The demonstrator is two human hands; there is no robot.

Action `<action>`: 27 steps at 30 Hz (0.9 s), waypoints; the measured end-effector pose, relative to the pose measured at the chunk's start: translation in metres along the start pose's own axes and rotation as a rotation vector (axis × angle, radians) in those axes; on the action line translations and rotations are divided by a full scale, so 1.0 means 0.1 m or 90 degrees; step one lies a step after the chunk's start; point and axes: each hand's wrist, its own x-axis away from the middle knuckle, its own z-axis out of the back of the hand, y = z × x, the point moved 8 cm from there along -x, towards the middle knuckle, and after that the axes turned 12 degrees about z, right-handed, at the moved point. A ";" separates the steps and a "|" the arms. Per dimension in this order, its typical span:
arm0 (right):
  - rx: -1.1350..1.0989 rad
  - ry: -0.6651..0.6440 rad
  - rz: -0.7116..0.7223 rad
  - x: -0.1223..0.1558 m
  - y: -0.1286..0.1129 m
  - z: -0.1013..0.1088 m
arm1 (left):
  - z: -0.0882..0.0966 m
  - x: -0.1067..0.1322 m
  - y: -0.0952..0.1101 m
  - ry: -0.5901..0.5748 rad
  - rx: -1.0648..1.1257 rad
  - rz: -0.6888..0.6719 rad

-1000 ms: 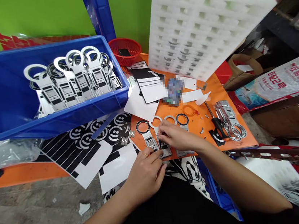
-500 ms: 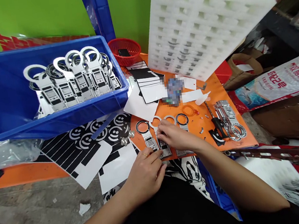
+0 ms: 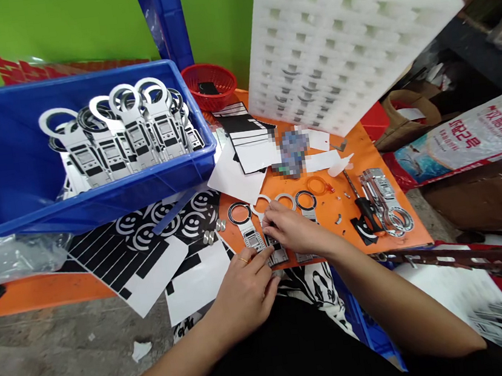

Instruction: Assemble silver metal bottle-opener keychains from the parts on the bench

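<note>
Several flat metal plates with ring-shaped ends lie in a row on the orange table. My left hand holds the near end of one ring-ended plate, index finger stretched across it. Over the same plate, my right hand is closed in a pinch. Whatever sits between its fingertips is too small or hidden to make out. To the left is another plate with a black ring, partly behind my left fingers. Farther right, a third plate with a black ring is half covered by my right wrist.
A blue bin holding more ring-ended plates stands at the left. Black-and-white sticker sheets overhang the table's front. A tall white foam block rises at the back. A screwdriver and more metal parts lie right.
Both hands stay over the same plate. Only a slight shift of the right fingers shows; nothing else has visibly moved.
</note>
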 end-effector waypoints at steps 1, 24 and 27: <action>0.002 0.002 -0.001 0.00 0.00 -0.01 | 0.00 0.00 0.00 0.002 -0.005 -0.001; 0.009 0.208 -0.050 0.11 0.06 0.22 | 0.02 -0.04 -0.11 -0.082 0.187 0.113; -0.051 0.258 0.031 0.22 -0.18 0.33 | 0.11 -0.07 -0.23 -0.105 0.383 0.238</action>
